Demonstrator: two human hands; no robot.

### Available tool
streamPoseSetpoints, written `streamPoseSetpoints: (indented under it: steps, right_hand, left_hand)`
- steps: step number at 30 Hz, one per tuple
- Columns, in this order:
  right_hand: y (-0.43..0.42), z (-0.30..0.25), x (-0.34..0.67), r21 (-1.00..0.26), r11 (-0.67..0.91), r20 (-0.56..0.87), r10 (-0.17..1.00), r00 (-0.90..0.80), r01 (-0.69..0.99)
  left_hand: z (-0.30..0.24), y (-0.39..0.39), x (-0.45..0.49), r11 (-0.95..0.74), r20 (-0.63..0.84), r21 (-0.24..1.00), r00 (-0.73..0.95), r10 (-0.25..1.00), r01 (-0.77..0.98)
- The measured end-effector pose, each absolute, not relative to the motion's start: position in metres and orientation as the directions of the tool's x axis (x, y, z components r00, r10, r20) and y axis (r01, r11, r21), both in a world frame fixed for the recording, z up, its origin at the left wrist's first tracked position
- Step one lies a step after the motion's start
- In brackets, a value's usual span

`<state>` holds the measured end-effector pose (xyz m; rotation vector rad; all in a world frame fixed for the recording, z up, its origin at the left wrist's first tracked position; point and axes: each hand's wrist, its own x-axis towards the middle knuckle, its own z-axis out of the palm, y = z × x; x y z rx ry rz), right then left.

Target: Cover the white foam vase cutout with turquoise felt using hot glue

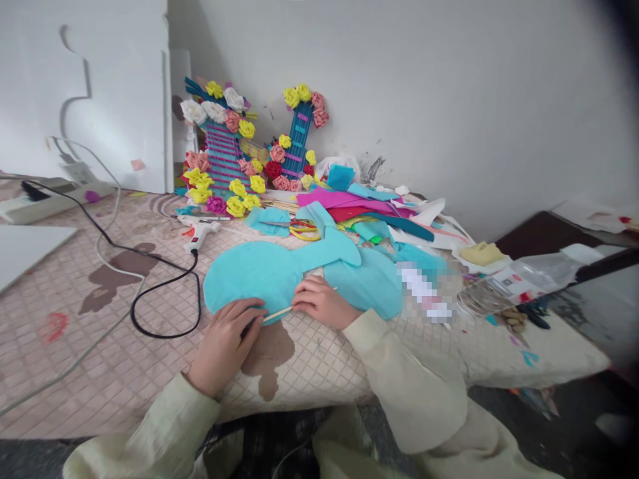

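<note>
Tablecloth (164, 379), one, beige with a diamond-like grid, spreads beneath our left hand (227, 342) and right hand (322, 303). On it we count two turquoise rounded sheet cutouts (254, 273), one under our fingers, another just right of our right hand. Two blue-and-purple striped panels (224, 159), trimmed with yellow, pink and white flowers, stand well beyond our hands. One clear plastic container (519, 283) lies well to our right hand's right. One white glue gun (200, 233) with black cord rests beyond our left hand; one pair of yellow-and-red-handled scissors (295, 225) lies beyond our right. Our left hand, fingers bent close together, rests on the nearer cutout's edge; whether it grips anything, we cannot tell. Our right hand, nearly closed, pinches one thin pale stick (278, 314) along that edge.
</note>
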<state>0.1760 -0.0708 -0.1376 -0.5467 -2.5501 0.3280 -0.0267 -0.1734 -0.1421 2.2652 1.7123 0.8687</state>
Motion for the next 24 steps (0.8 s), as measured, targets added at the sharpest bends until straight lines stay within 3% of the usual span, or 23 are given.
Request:
streamPoseSetpoints:
  steps: [11,17,24]
  right_hand:
    - [-0.085,-0.138,0.186,-0.39,0.859,0.361,0.474,-0.803,0.332]
    - [-0.097,-0.129,0.187,-0.422,0.864,0.321,0.425,-0.846,0.274]
    - [-0.132,-0.103,0.202,-0.614,0.765,0.29,0.45,-0.845,0.196]
  left_hand:
    - [-0.138,-0.176,-0.026,-0.316,0.319,0.5,0.168,0.933,0.806]
    - [-0.139,-0.176,-0.028,-0.319,0.311,0.506,0.176,0.934,0.802]
    - [-0.138,-0.175,-0.028,-0.317,0.304,0.498,0.18,0.936,0.807]
